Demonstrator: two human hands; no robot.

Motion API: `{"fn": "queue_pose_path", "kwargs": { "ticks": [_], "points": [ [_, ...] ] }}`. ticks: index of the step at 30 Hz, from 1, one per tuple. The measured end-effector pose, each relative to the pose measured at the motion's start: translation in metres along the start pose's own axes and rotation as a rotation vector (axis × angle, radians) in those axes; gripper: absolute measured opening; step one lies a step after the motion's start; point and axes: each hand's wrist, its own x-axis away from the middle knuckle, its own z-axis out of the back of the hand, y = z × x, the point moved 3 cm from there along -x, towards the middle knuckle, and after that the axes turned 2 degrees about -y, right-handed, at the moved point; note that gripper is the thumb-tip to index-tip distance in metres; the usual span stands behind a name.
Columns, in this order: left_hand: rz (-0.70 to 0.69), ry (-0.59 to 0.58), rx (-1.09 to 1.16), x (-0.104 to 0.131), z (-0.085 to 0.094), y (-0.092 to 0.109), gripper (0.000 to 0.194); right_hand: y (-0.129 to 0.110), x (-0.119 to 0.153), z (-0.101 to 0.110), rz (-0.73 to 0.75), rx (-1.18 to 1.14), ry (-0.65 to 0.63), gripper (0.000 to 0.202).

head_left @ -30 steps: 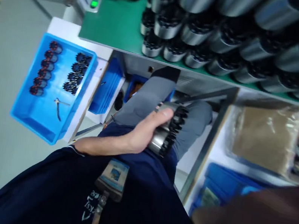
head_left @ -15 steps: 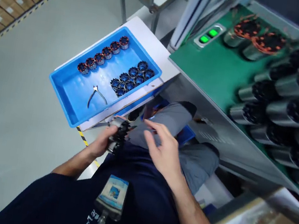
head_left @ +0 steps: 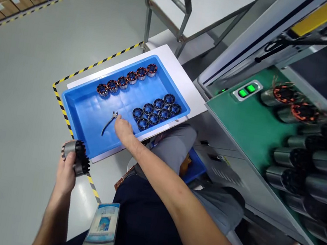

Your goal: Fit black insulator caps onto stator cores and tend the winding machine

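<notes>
My left hand [head_left: 66, 175] holds a stator core [head_left: 77, 157], grey metal with black toothed ends, beyond the near left corner of the blue tray [head_left: 70, 117]. The thumb lies across its side. In the tray my right hand [head_left: 124, 129] is curled over one handle of the cutting pliers [head_left: 109, 124]. The other handle shows, splayed to the left, and the jaws point away from me. The hand hides most of the handle it grips. Just right of it, several black stator cores [head_left: 153, 119] stand in rows. Copper-wound stators [head_left: 122, 82] line the far side.
The tray rests on a white board [head_left: 196, 103]. On the right, a green bench [head_left: 229, 121] carries a switch box with two green buttons [head_left: 248, 90], wound stators [head_left: 303, 112] and many metal cores [head_left: 289, 156]. A white trolley [head_left: 202, 3] stands behind the tray.
My right hand has moved from above my lap into the tray, onto the pliers. My left hand has carried the stator core left, away from my body. The camera view has shifted.
</notes>
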Motion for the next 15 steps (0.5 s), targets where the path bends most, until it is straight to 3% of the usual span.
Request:
{"fn": "queue_pose_path", "kwargs": {
  "ticks": [4,8,11,15],
  "points": [
    [-0.107,0.008,-0.205,-0.044,-0.003,0.007,0.069,0.004,0.014,0.010,0.033,-0.105,0.005,0.046],
    [-0.195,-0.110,-0.425,-0.085,-0.026,0.019,0.061,0.030,0.076,0.019,0.138,-0.275,0.109,0.041],
    [-0.280,-0.302,-0.619,-0.108,-0.063,0.020,0.065,0.074,0.152,0.020,0.166,-0.416,0.253,0.034],
    [-0.404,-0.652,-0.820,-0.123,-0.132,0.004,0.064,0.140,0.256,0.009,0.134,-0.556,0.525,0.049]
  ]
}}
